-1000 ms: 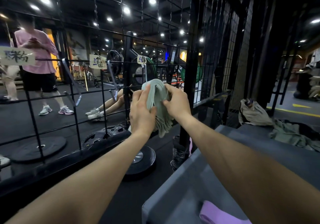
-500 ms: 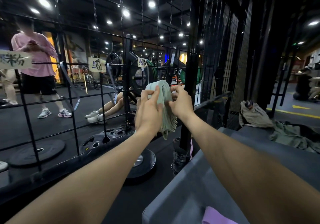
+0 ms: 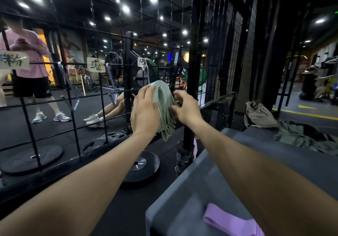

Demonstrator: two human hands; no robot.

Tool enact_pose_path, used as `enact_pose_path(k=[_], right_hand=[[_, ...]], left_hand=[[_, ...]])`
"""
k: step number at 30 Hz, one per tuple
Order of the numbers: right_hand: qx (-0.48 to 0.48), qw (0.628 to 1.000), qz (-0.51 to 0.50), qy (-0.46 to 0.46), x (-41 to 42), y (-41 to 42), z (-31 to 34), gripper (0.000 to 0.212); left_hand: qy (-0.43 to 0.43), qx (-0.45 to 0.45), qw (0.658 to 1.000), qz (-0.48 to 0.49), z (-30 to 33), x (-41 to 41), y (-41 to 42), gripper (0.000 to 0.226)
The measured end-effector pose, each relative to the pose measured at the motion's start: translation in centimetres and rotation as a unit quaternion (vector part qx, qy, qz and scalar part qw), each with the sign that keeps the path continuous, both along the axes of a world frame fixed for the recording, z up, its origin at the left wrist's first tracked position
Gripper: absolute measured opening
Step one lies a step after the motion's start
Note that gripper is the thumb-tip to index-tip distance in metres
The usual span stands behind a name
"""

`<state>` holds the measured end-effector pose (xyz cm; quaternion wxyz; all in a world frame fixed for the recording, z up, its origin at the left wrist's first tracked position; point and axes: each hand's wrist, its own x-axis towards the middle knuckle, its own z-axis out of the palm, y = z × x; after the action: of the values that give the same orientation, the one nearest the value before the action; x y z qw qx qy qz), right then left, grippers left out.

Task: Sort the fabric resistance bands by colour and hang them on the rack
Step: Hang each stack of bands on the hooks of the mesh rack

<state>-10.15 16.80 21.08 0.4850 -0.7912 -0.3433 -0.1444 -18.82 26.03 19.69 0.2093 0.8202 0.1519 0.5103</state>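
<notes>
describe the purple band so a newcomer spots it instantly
Start at the grey padded bench running along the right of the black wire rack. At its near end, at the bottom of the picture, lies the purple band, flat and untouched; the bundle of green bands is up at the rack between both hands.

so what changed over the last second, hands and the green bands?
Little. Both hands kept hold of the green bands at the rack: left hand flat against the near side, right hand working its fingers along the stack's far edge, the bundle drifting slightly right. The purple band stayed put.
</notes>
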Motion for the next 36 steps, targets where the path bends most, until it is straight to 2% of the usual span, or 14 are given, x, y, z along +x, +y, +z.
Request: enact_pose_path(k=[3, 11, 17, 21, 27, 31, 36], right_hand=[[-0.002, 1.0, -0.02, -0.003, -0.5, -1.9, -0.6, 0.042], [-0.077, 0.991, -0.108, 0.004, -3.1, -12.4, -4.1, 0.042], [-0.103, 0.977, -0.184, 0.043, -5.8, -21.2, -7.6, 0.03], [-0.119, 0.967, -0.214, 0.07, -7.6, -26.3, -10.9, 0.031], [-0.127, 0.947, -0.266, 0.128, -9.0, -33.2, -15.8, 0.029], [-0.152, 0.926, -0.312, 0.148, -8.9, -37.9, -18.4, 0.026], [-0.136, 0.913, -0.337, 0.185, -7.4, -41.7, -20.4, 0.03]], left_hand=[[0.002, 0.02, 0.999, -0.029, -0.2, -0.2, -1.5, 0.044], [0.108, 0.002, 0.986, -0.13, -4.3, -0.6, -9.4, 0.035], [0.154, -0.003, 0.959, -0.236, -9.3, -1.1, -16.6, 0.034], [0.197, -0.002, 0.937, -0.29, -12.9, -1.4, -21.1, 0.035], [0.25, -0.017, 0.902, -0.35, -18.4, -1.6, -26.5, 0.031], [0.279, -0.025, 0.885, -0.372, -20.4, -0.7, -30.0, 0.031], [0.306, -0.042, 0.87, -0.384, -22.4, 1.7, -33.8, 0.032]])
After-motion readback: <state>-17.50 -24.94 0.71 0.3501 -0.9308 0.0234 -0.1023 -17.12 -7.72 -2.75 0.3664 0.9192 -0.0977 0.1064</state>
